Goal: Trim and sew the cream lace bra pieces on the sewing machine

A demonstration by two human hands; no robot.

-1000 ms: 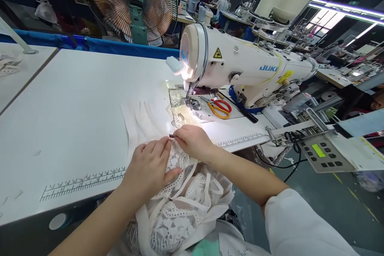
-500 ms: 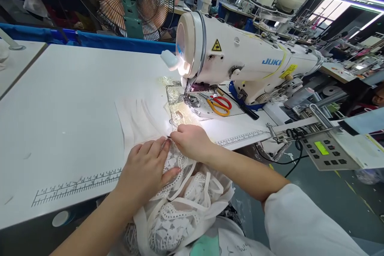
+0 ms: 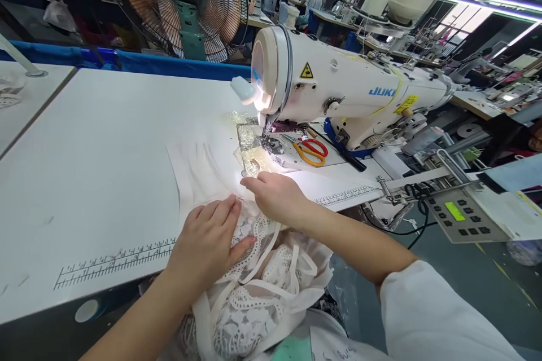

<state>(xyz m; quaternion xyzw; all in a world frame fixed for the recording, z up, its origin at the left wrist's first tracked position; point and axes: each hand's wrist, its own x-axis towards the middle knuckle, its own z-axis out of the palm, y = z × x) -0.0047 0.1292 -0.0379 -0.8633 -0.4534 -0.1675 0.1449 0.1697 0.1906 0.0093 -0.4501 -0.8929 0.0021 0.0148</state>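
Up and away from our left fingertips, our right hand (image 3: pixel 277 196) had shifted slightly since the earlier frame, and the small dark object between the two hands had gone from sight.

Relative to the white JUKI sewing machine (image 3: pixel 330 79), the black printed ruler scale (image 3: pixel 114 262) ran along the near edge of the smooth white tabletop (image 3: pixel 97 152), well to the left. Behind and left of the machine stood a round wire-caged fan with a green body (image 3: pixel 186 17). Thin, sheer white fabric (image 3: pixel 190 166) lay left of its needle end, nearer to us.

Our left hand (image 3: pixel 205 237) rested on the bunched white lace garment (image 3: pixel 249 310), fingers together and thumb set wide, pressing its upper edge. That garment sat on the near side of the machine, spilling over the table edge towards our lap. Our right hand kept its thumb and forefinger narrow; we could not tell whether they pinched anything.

Beneath the machine's arm lay orange and red scissor handles (image 3: pixel 313 152), beside a slim black rod (image 3: pixel 353 162). Right of it hung a grey control box with a lit green screen (image 3: pixel 466 219).
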